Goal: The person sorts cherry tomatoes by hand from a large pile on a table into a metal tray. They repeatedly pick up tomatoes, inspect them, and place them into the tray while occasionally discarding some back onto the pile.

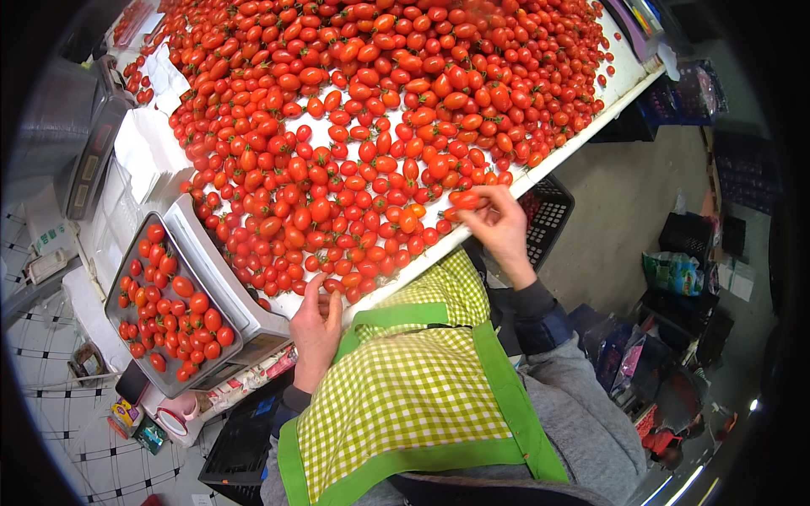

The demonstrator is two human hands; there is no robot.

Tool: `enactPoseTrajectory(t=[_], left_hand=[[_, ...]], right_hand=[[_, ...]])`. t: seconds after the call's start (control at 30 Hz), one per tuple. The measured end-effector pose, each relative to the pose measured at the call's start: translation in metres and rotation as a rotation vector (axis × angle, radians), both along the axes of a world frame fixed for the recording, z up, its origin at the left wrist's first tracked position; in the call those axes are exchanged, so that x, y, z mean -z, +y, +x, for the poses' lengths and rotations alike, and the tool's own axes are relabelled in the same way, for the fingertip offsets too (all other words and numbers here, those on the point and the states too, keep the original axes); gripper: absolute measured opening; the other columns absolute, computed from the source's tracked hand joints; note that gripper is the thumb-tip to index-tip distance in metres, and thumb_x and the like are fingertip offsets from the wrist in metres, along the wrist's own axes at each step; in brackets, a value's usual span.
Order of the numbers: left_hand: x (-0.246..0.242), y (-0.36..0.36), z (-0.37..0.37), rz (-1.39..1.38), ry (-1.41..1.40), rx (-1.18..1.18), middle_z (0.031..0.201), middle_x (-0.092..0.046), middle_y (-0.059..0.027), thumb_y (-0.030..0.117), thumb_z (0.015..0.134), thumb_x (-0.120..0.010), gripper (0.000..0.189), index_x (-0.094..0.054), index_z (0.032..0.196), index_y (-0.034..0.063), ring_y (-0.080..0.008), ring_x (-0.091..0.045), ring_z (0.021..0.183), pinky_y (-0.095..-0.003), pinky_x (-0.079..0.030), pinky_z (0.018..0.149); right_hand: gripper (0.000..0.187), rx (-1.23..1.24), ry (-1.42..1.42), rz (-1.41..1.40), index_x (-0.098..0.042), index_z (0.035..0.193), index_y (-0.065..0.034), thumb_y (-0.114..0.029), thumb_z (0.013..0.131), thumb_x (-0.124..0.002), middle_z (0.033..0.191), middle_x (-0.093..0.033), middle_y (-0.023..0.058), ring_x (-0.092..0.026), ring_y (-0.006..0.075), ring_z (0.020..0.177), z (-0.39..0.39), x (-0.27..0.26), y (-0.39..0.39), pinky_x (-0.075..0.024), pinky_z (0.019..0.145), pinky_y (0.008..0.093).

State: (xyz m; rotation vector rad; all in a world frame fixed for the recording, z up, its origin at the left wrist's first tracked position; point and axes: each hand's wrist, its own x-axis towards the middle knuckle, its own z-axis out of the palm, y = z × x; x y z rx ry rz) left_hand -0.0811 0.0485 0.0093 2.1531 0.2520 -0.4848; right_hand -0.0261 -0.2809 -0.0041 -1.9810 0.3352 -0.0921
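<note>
A wide heap of red cherry tomatoes [304, 209] covers the white tabletop [525, 183] before me. At the table's right-hand edge, my right hand [503, 231] pinches a red cherry tomato [465, 200] between thumb and fingers. Another tomato sits just below those fingertips. My left hand [316, 332] rests at the near edge with its fingers bent, close beside a loose tomato [334, 286]. Its palm is turned from view, so whether it holds anything is hidden. Left of the heap, a grey metal tray [218, 300] with several tomatoes lies on a white weighing scale [212, 246].
Stacked white paper sheets [149, 148] lie behind the scale. A pink mug [180, 411] and a dark phone [131, 382] are by the tray. Below the table's right edge stands a black plastic crate [550, 215]; another black crate [240, 436] is at lower left.
</note>
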Motion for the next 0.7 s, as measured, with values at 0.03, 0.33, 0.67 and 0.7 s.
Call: enactPoseTrajectory(t=[0.03, 0.33, 0.67, 0.7], left_hand=[[0.000, -0.001, 0.001, 0.012, 0.018, 0.006, 0.080, -0.067, -0.0099, 0.013, 0.100, -0.063, 0.039, -0.053, 0.136, 0.0049, -0.0135, -0.067, 0.073, -0.0295, -0.053, 0.066], [0.014, -0.012, 0.004, -0.223, 0.032, -0.174, 0.083, -0.067, -0.0136, 0.009, 0.098, -0.064, 0.045, -0.043, 0.137, 0.0033, -0.0168, -0.068, 0.072, -0.0284, -0.053, 0.064], [0.028, -0.021, 0.001, -0.330, -0.054, -0.242, 0.097, -0.064, -0.0090, 0.000, 0.094, -0.064, 0.049, -0.047, 0.140, 0.0021, -0.0130, -0.066, 0.085, -0.0263, -0.056, 0.074], [0.028, -0.021, 0.001, -0.285, -0.068, -0.228, 0.097, -0.064, -0.0091, 0.000, 0.094, -0.064, 0.048, -0.048, 0.139, 0.0022, -0.0131, -0.066, 0.084, -0.0266, -0.057, 0.073]], right_hand=[[0.030, 0.122, -0.021, 0.248, -0.065, 0.111, -0.0036, -0.012, 0.085, -0.078, 0.084, -0.058, -0.0009, -0.057, 0.0086, 0.073, -0.008, 0.006, -0.009, -0.0479, 0.064, 0.0215], [0.024, 1.032, 0.259, 0.885, -0.067, 0.114, -0.0056, -0.024, 0.099, -0.068, 0.087, -0.071, 0.0053, -0.066, 0.0138, 0.065, -0.163, 0.149, -0.174, -0.0537, 0.054, 0.0224], [0.022, 0.885, 0.032, 0.468, -0.067, 0.116, -0.0025, -0.017, 0.103, -0.056, 0.090, -0.070, 0.0046, -0.062, 0.0113, 0.073, -0.120, 0.115, -0.200, -0.0495, 0.063, 0.0206], [0.021, 0.754, -0.034, 0.327, -0.067, 0.116, -0.0030, -0.015, 0.104, -0.055, 0.089, -0.070, 0.0036, -0.060, 0.0095, 0.071, -0.096, 0.092, -0.173, -0.0472, 0.063, 0.0207]])
